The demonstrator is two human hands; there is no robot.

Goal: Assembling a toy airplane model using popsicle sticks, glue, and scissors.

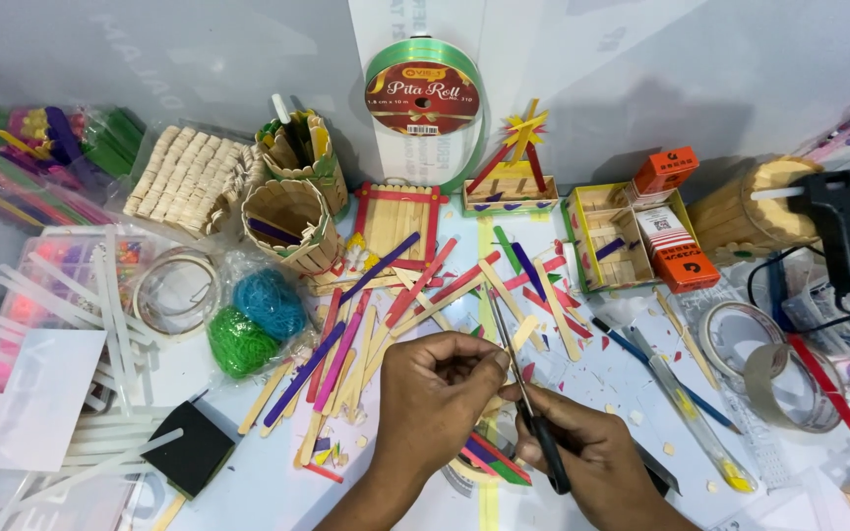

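Seen from above, the right hand (592,457) grips black-handled scissors (528,398) with the blades pointing away from the person. The left hand (440,383), just beside it, pinches a small piece at the blades, too small to identify. Both hover over a white bench (248,482) strewn with coloured craft sticks (386,295), near a black glue gun (843,221).

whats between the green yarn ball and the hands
In the head view, a heap of loose craft sticks, plain, purple and pink, lies on the table between the green yarn ball and the left hand.
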